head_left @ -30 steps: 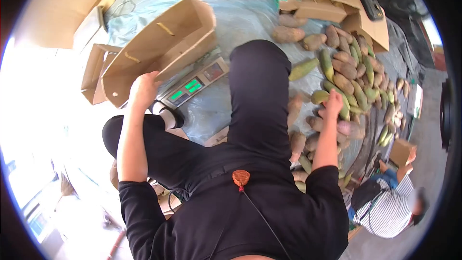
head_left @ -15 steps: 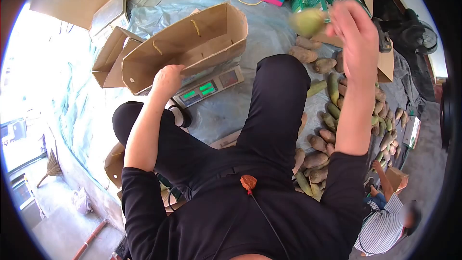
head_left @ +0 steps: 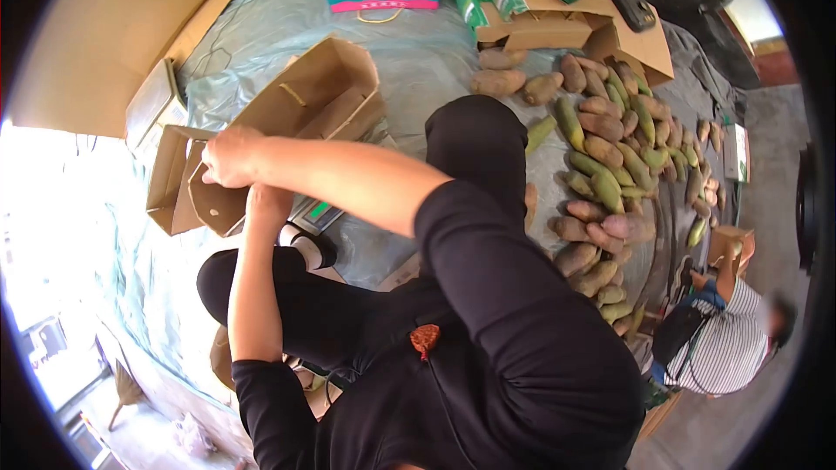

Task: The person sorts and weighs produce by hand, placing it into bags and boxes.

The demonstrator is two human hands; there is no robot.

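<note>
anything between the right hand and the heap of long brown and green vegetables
Yes: in this view the raised black-trousered knee stands between the right hand, at the open brown cardboard box, and the heap.

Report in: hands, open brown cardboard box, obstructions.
Bare left hand, bare right hand at one end of open brown cardboard box. Grips unclear. Right forearm across box, partly hiding grey electronic scale.

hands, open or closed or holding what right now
Left hand: at the cardboard box, grip hidden, cannot tell.
Right hand: curled at the box; hold unclear.
</note>
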